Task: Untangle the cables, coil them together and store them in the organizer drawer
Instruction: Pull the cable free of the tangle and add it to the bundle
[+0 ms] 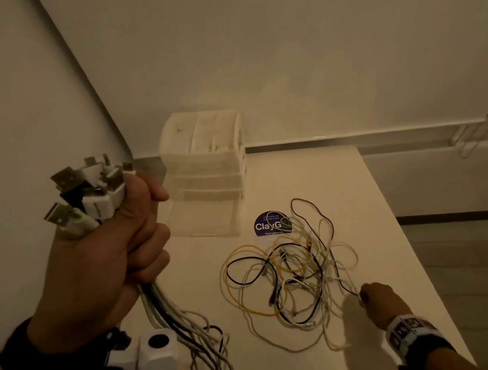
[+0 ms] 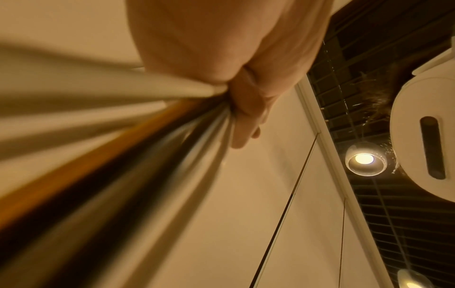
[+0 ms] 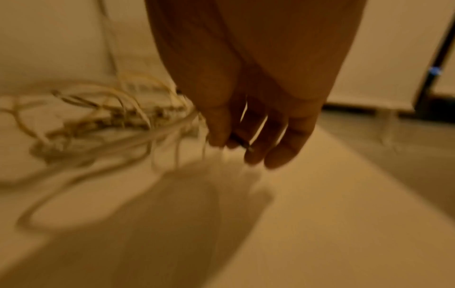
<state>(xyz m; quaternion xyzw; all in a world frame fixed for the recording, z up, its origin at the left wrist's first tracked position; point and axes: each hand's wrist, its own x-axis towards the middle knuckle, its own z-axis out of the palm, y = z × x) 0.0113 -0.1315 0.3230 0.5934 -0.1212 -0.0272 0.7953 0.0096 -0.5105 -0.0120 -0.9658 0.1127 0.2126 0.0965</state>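
My left hand (image 1: 117,252) is raised at the left and grips a thick bundle of cables (image 1: 171,310) in a fist. Their USB plugs (image 1: 87,192) stick out above the fist. The left wrist view shows the same bundle (image 2: 138,136) running blurred out of the curled fingers (image 2: 246,117). A tangle of white, black and yellow cables (image 1: 291,273) lies on the white table (image 1: 358,191). My right hand (image 1: 375,297) is low at the tangle's right edge and pinches a dark cable end (image 3: 240,141) between thumb and fingers. The translucent organizer (image 1: 204,165) stands at the back, its bottom drawer (image 1: 204,216) pulled out.
A round blue sticker (image 1: 271,224) lies on the table between the drawer and the tangle. A wall runs close along the left side. The table's right edge (image 1: 405,237) drops to the floor. Cables hang from my left fist down past the wrist camera (image 1: 156,365).
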